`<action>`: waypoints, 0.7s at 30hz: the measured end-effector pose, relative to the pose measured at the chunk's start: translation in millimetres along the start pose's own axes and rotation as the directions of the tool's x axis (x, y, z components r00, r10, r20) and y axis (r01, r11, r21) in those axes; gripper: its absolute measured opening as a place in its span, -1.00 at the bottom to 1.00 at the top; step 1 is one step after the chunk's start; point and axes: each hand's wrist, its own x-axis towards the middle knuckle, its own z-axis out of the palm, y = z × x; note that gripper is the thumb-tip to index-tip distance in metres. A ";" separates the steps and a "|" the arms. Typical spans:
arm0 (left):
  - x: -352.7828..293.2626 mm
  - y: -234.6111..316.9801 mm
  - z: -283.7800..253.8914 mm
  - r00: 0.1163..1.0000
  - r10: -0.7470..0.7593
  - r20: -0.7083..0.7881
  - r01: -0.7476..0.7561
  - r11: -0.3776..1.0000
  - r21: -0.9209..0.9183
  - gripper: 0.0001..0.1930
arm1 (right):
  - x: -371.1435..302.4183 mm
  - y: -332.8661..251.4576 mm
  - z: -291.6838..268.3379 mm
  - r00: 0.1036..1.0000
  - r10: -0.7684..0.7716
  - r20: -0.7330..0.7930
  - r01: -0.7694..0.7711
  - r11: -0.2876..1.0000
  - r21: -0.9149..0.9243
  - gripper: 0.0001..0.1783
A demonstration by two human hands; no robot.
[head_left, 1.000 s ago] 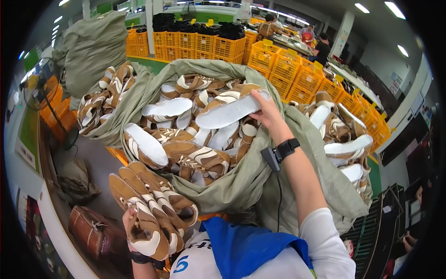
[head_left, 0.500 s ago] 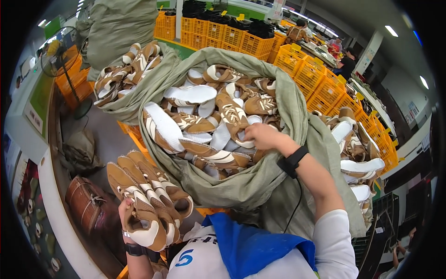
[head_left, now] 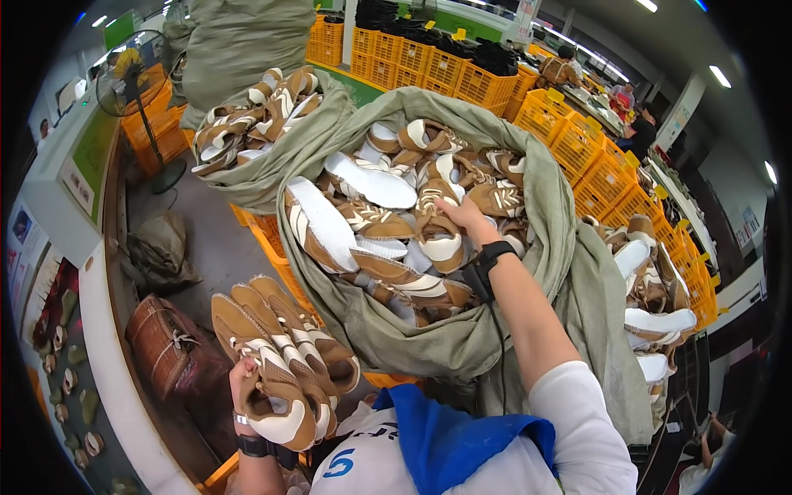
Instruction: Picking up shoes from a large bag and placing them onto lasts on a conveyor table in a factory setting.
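My left hand [head_left: 239, 384] is closed round a stack of several brown-and-cream sneaker uppers [head_left: 272, 342], laced and nested side by side, held left of my body. Ahead of me, a big green cloth sack [head_left: 388, 342] lies rolled open and full of similar uppers, some turned so their white undersides [head_left: 378, 183] show. Over the right part of that heap, my right hand [head_left: 467, 216] has its fingers closed on the edge of one laced upper [head_left: 440, 241]. Its fingertips are partly hidden.
A smaller sack [head_left: 239, 188] of uppers stands at the far left, another heap of uppers [head_left: 656, 322] at the right. Orange crates [head_left: 483, 87] line the back and right. A fan [head_left: 132, 82] and a brown bundle [head_left: 161, 342] are left. A conveyor [head_left: 74, 396] runs along the left edge.
My right hand has moved inward from the heap's right side onto the laced upper, which now sits more upright. The left hand still holds its stack. The view has shifted slightly.
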 end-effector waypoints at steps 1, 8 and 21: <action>-3.1 2.2 3.8 1.000 0.005 -0.006 -0.005 1.000 -0.004 -0.84 | 0.0 -4.8 1.8 0.995 0.089 0.044 -0.097 0.964 0.247 -0.02; 8.4 -0.3 -7.9 0.997 -0.051 0.059 0.053 0.998 -0.046 -0.81 | -33.3 -24.8 -16.2 0.989 0.120 0.092 -0.126 0.990 0.068 -0.27; -3.0 15.1 6.2 0.997 -0.074 -0.003 0.074 0.995 -0.060 -0.80 | -208.0 -103.4 -81.8 0.551 -0.566 0.613 0.741 0.669 -0.049 -0.43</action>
